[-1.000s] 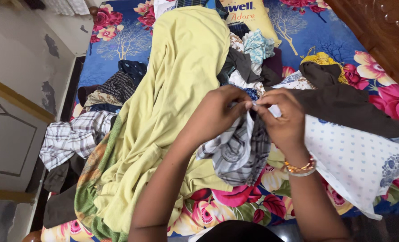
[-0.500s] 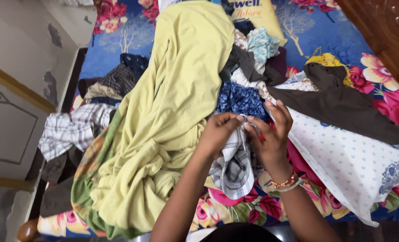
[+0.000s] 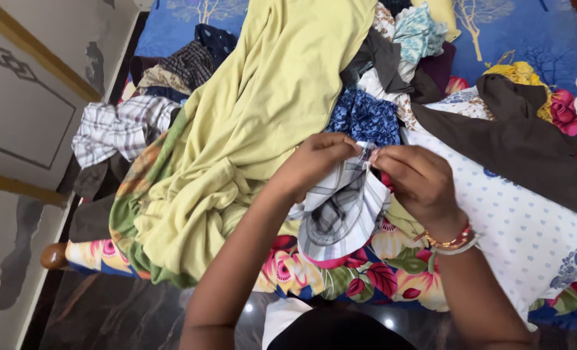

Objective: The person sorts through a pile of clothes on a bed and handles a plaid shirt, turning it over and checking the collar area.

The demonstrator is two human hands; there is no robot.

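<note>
Between both hands | checked cloth [image 3: 340, 210] pinched by left hand [image 3: 314, 159], right hand [image 3: 418, 181]

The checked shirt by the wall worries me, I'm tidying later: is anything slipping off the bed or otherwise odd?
Yes. The checked shirt droops over the bed's left edge with dark clothes hanging below it. The yellow-green sheet sprawls crumpled across the heap. Both hands, left hand and right hand, pinch a small plaid cloth.

Grey-white checked cloth [image 3: 340, 214], yellow-green sheet [image 3: 262, 116], blue floral bedcover [image 3: 509, 32]
</note>
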